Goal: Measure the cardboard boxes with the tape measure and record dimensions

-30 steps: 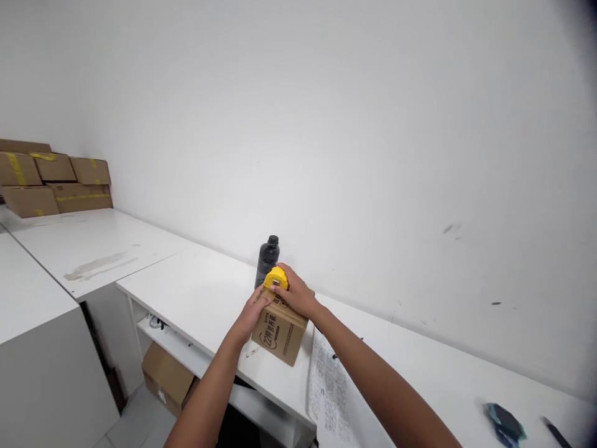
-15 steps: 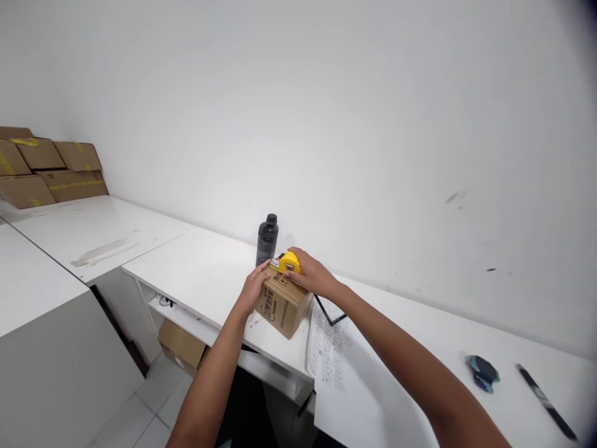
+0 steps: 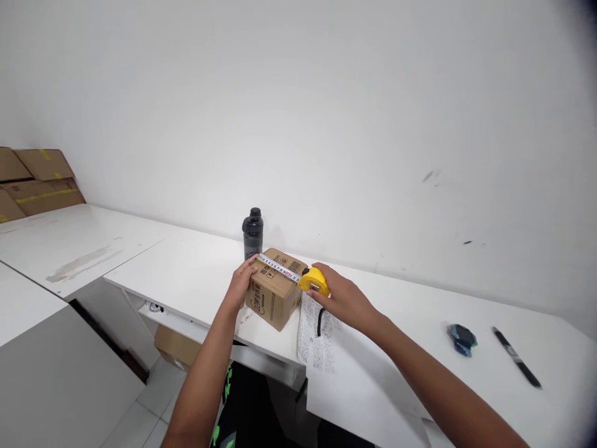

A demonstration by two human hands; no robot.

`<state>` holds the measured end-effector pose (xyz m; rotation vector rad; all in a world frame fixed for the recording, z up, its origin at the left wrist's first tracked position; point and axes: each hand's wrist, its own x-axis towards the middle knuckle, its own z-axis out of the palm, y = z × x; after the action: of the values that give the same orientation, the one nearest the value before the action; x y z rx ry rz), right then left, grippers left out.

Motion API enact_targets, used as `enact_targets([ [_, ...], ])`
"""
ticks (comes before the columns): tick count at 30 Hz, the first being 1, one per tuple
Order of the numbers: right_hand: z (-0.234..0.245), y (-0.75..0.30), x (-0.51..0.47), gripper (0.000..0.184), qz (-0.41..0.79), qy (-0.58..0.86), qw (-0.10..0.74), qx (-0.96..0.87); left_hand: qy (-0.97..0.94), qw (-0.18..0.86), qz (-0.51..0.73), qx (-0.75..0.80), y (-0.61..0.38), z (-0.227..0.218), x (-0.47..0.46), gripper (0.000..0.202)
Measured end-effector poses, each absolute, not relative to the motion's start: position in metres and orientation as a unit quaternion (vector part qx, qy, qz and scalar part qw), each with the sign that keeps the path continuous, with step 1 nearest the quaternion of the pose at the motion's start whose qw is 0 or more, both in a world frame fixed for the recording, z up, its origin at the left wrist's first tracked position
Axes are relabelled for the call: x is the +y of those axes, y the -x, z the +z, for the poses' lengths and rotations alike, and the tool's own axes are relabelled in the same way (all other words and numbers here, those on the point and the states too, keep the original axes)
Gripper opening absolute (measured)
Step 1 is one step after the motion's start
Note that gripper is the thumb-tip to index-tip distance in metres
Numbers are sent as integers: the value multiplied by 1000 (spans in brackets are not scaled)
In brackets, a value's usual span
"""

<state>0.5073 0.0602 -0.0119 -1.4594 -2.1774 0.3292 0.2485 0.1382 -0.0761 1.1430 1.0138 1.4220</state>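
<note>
A small cardboard box (image 3: pixel 273 298) sits near the front edge of the white desk (image 3: pixel 196 280). My left hand (image 3: pixel 242 281) rests at the box's left top corner and pins the end of a tape blade (image 3: pixel 278 269) there. The blade runs across the top of the box to a yellow tape measure (image 3: pixel 314 280). My right hand (image 3: pixel 342 300) grips the tape measure just past the box's right edge.
A dark bottle (image 3: pixel 252 233) stands right behind the box. A printed sheet (image 3: pixel 317 339) lies to the right of the box. A blue object (image 3: pixel 461 339) and a black pen (image 3: pixel 517 358) lie at the right. Cardboard boxes (image 3: pixel 35 180) are stacked at the far left; another (image 3: pixel 175 345) stands under the desk.
My right hand has drawn the yellow tape measure to the right, off the box top, and the blade now spans the box. My left hand stays at the left corner.
</note>
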Motion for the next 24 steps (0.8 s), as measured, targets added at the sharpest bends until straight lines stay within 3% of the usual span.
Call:
enact_targets([
  [24, -39, -511, 67, 50, 83, 541, 293, -784, -476, 498, 594, 414, -253, -72, 133, 57],
])
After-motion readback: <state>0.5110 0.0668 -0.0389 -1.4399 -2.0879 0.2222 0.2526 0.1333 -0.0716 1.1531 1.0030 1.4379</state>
